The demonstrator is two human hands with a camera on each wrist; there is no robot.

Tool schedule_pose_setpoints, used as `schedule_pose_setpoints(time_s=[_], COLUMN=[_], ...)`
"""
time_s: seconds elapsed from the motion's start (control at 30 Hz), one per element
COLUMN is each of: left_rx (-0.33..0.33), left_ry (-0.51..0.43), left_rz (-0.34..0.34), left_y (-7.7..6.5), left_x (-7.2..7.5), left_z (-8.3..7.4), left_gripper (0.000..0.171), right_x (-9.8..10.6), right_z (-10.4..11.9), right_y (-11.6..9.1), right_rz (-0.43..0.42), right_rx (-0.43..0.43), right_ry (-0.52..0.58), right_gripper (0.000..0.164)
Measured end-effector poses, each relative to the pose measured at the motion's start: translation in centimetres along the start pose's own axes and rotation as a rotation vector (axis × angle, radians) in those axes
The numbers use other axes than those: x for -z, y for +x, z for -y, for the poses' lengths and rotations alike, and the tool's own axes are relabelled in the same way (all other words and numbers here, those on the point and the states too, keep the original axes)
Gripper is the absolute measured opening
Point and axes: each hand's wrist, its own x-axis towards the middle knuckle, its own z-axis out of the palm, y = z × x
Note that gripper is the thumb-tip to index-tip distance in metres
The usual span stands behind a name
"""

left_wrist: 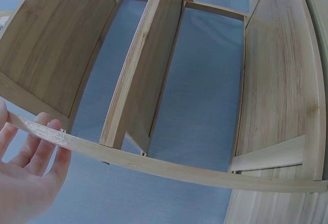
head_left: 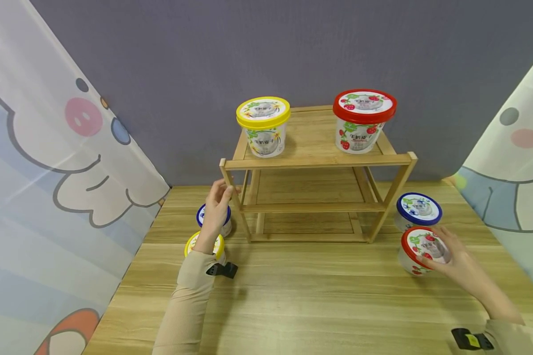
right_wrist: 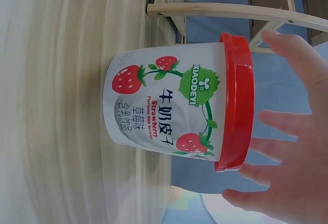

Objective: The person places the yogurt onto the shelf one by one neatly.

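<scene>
My left hand (head_left: 216, 204) is at the left front post of a wooden shelf rack (head_left: 313, 207). In the left wrist view its fingers (left_wrist: 45, 149) curl behind the post (left_wrist: 133, 161), with the thumb partly cut off at the edge. My right hand (head_left: 456, 256) is over a strawberry milk tub (right_wrist: 169, 101) with a red lid (right_wrist: 239, 101), upright on the table. The fingers are spread around the lid, and I cannot tell how firmly they touch it. Behind this tub stands a blue-lidded tub (head_left: 419, 208).
On the rack's top shelf stand a yellow-lidded tub (head_left: 264, 125) and another red-lidded tub (head_left: 364, 121). Left of the rack, a blue-lidded tub (head_left: 226, 224) and a yellow-lidded tub (head_left: 191, 244) are partly hidden by my left arm. Printed curtains (head_left: 111, 162) flank the wooden table (head_left: 311, 296).
</scene>
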Motion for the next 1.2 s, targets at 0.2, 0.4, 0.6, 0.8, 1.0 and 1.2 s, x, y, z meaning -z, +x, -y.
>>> schedule_pose_setpoints(time_s=[0.2, 0.4, 0.6, 0.8, 1.0, 1.2], left_rx=[0.003, -0.005, -0.004, -0.002, 0.012, -0.008], left_ry=[-0.019, -0.025, -0.014, -0.021, -0.017, -0.019], left_rz=[-0.002, 0.002, 0.0, 0.001, 0.006, 0.002], left_y=[0.0, -0.04, 0.01, -0.04, -0.01, 0.05], left_x=[-0.02, 0.01, -0.01, -0.03, 0.06, -0.04], left_z=[-0.06, -0.04, -0.03, -0.01, -0.01, 0.03], left_gripper=[0.018, 0.021, 0.021, 0.021, 0.026, 0.025], right_x=[-0.08, -0.2, -0.31, -0.44, -0.6, -0.85], right_z=[-0.27, -0.58, -0.7, -0.8, -0.5, 0.06], right_y=[0.04, -0.01, 0.08, 0.22, 0.39, 0.38], right_rz=[0.012, 0.044, 0.043, 0.042, 0.019, -0.024], right_rx=[-0.011, -0.046, -0.039, -0.056, -0.063, -0.064], right_ry=[-0.018, -0.042, -0.069, -0.098, -0.147, -0.173], right_gripper=[0.074, 0.071, 0.068, 0.068, 0.067, 0.07])
